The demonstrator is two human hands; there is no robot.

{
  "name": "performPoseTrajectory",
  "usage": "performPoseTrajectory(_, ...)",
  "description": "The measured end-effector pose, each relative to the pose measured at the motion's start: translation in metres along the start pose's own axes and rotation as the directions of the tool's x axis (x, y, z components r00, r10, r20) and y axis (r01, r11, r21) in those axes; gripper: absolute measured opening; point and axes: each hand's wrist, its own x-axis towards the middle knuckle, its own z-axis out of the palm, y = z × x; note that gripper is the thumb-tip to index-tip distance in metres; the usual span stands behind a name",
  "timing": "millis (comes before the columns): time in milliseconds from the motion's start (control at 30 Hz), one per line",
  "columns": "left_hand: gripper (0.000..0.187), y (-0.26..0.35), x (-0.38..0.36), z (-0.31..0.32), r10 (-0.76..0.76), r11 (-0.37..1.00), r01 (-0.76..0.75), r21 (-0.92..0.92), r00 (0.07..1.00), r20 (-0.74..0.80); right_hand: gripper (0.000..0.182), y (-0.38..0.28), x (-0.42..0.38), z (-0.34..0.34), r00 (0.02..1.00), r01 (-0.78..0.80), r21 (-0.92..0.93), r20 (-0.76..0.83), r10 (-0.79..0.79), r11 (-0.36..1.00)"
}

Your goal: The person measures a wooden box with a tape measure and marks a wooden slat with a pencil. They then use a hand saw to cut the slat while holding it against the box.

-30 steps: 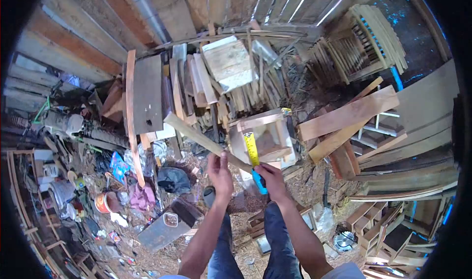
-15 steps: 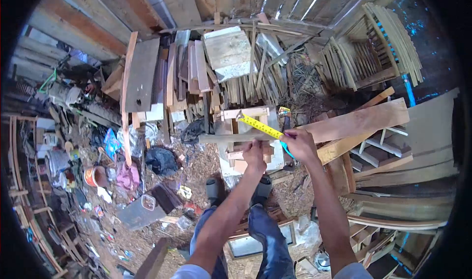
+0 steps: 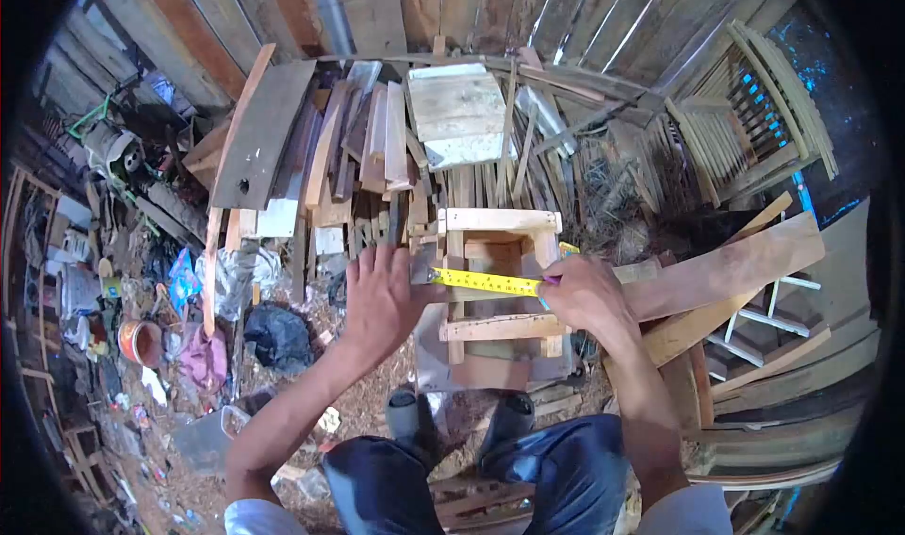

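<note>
A pale wooden frame (image 3: 498, 327) with an open middle stands in front of me, and a narrow board (image 3: 490, 306) crosses it. Yellow measuring tape (image 3: 485, 283) is drawn out along this board. My right hand (image 3: 589, 299) grips the tape measure's case at the tape's right end; the case is mostly hidden by the fingers. At the tape's left end is my left hand (image 3: 377, 304), its fingers stretched out and its thumb pointing right beside the board. Whether the left palm touches the board cannot be seen.
Stacked planks (image 3: 377, 144) and a whitish panel (image 3: 459, 111) lie beyond the frame. A long board (image 3: 726, 266) reaches out on the right. To the left are a black plastic bag (image 3: 278, 337) and an orange bucket (image 3: 140, 344). A slatted wooden piece (image 3: 768, 111) stands back right.
My left hand has moved left from the board's middle, and its fingers have straightened. The tape now lies nearly level instead of slanting. The frame shows larger, and my knees are more bent.
</note>
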Motion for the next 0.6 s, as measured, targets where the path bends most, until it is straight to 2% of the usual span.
performPoseTrajectory(33, 0.042, -0.004, 0.000, -0.002, -0.104, 0.992, 0.118, -0.055, 0.974, 0.203, 0.028, -0.001, -0.002, 0.003, 1.000, -0.016, -0.040, 0.002, 0.017, 0.999)
performPoseTrajectory(67, 0.047, -0.008, 0.005, -0.008, -0.191, 0.967, 0.240, -0.081, 0.901, 0.389, 0.028, -0.003, -0.001, 0.003, 0.999, -0.042, -0.043, 0.015, 0.043, 0.998)
performPoseTrajectory(100, 0.052, -0.011, 0.007, -0.016, -0.257, 0.929, 0.361, -0.080, 0.785, 0.563, 0.029, -0.006, -0.001, 0.003, 0.997, -0.067, -0.043, 0.030, 0.068, 0.997)
performPoseTrajectory(133, 0.051, -0.017, 0.007, -0.012, -0.168, 0.890, 0.372, -0.265, 0.806, 0.567, 0.029, -0.007, -0.002, 0.002, 0.995, -0.087, -0.043, 0.043, 0.089, 0.995)
performPoseTrajectory(167, 0.049, -0.022, 0.001, -0.005, -0.163, 0.782, 0.473, -0.406, 0.783, 0.600, 0.029, -0.003, 0.000, 0.009, 0.997, -0.074, -0.063, -0.009, 0.073, 0.995)
performPoseTrajectory(233, 0.046, -0.038, 0.002, 0.006, -0.104, 0.500, 0.604, -0.620, 0.753, 0.650, 0.029, 0.006, 0.012, 0.021, 0.991, -0.054, -0.076, -0.125, 0.044, 0.996)
performPoseTrajectory(267, 0.041, -0.041, -0.002, 0.014, -0.129, 0.299, 0.662, -0.687, 0.741, 0.658, 0.029, 0.004, 0.005, 0.016, 0.987, -0.062, -0.014, -0.146, 0.060, 0.998)
performPoseTrajectory(300, 0.036, -0.042, -0.007, 0.028, -0.187, 0.033, 0.705, -0.709, 0.701, 0.688, 0.030, 0.007, -0.002, 0.020, 0.992, -0.060, 0.006, -0.111, 0.060, 0.998)
performPoseTrajectory(367, 0.026, -0.031, -0.008, 0.029, -0.315, -0.287, 0.637, -0.715, 0.643, 0.698, 0.030, 0.011, 0.004, 0.014, 0.994, -0.032, 0.040, -0.105, 0.036, 0.999)
performPoseTrajectory(433, 0.018, -0.031, -0.007, 0.050, -0.370, -0.263, 0.537, -0.802, 0.711, 0.598, 0.033, 0.010, -0.005, 0.016, 0.989, 0.008, 0.065, -0.148, 0.001, 0.998)
performPoseTrajectory(467, 0.016, -0.025, -0.006, 0.048, -0.422, -0.168, 0.549, -0.819, 0.711, 0.563, 0.033, 0.010, -0.003, 0.022, 0.983, 0.019, 0.082, -0.185, -0.004, 0.996)
performPoseTrajectory(533, 0.014, -0.009, -0.005, 0.042, -0.541, -0.139, 0.398, -0.907, 0.736, 0.406, 0.034, 0.009, 0.000, 0.027, 0.954, 0.042, 0.107, -0.301, -0.008, 0.993)
performPoseTrajectory(600, 0.014, 0.001, -0.018, 0.048, -0.583, -0.131, 0.344, -0.930, 0.731, 0.353, 0.034, 0.014, -0.010, 0.020, 0.957, -0.011, 0.113, -0.288, 0.044, 0.994)
